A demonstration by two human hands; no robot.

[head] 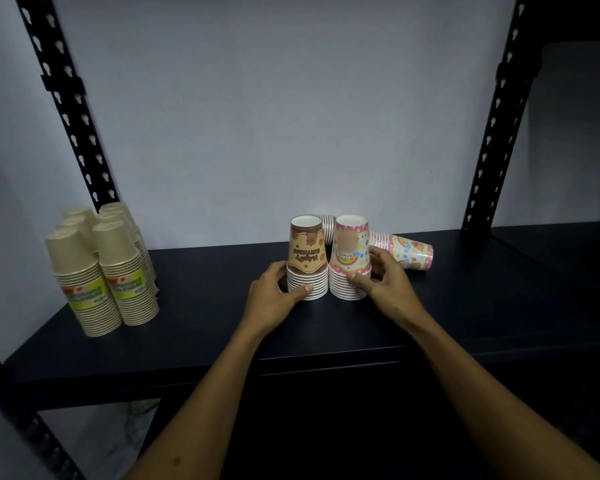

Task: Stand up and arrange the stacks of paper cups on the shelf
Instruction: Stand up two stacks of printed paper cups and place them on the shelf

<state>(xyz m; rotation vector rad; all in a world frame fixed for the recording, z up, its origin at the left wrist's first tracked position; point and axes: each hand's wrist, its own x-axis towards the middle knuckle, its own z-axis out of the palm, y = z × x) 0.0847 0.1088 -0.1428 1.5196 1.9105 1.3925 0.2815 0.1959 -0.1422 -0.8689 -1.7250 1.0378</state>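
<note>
Two upside-down stacks of paper cups stand side by side mid-shelf: a brown "Happy Birthday" stack (307, 258) and a pink one (350, 259). My left hand (278, 292) grips the lower rims of the brown stack from its left. My right hand (383, 280) holds the pink stack from its right, thumb across the rims. Behind them a pink stack (407, 251) lies on its side to the right. Another fallen stack (326, 226) shows only partly between the two upright ones.
Several tall stacks of plain tan cups (110, 271) stand at the left end of the dark shelf (205, 306). Black perforated uprights (66, 105) (496, 116) frame the bay against a pale wall. The shelf's front edge runs under my forearms.
</note>
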